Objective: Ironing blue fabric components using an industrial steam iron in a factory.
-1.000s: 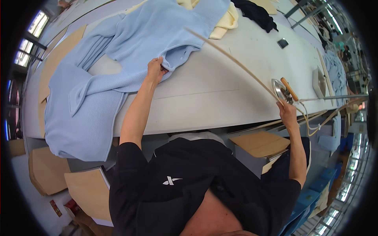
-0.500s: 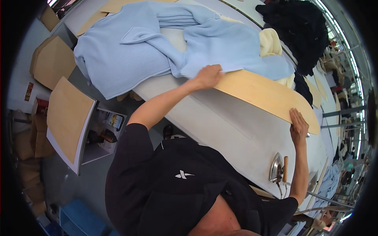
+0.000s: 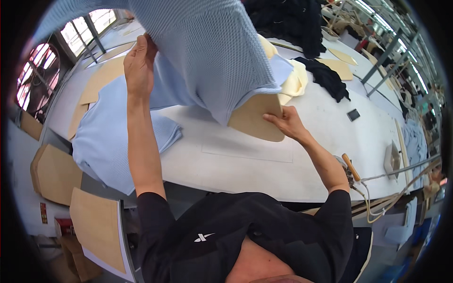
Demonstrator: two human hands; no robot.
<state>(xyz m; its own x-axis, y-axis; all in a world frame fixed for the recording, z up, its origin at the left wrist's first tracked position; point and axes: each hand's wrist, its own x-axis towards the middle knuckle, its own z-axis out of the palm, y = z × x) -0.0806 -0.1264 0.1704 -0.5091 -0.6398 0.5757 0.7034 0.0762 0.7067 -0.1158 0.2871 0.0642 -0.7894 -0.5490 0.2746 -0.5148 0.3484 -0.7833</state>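
While tan board protrudes | knit garment: pale blue, textured, raised

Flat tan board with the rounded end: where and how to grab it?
Probably pinch the flat tan board at its exposed end, coming from the right, thumb on the flat face: a light-blue ribbed knit garment hides the rest, and the right hand holds that open edge.

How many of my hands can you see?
2. Your left hand is at the raised blue garment; your right hand holds the tan board poking out of it. The garment may partly hide the left one.
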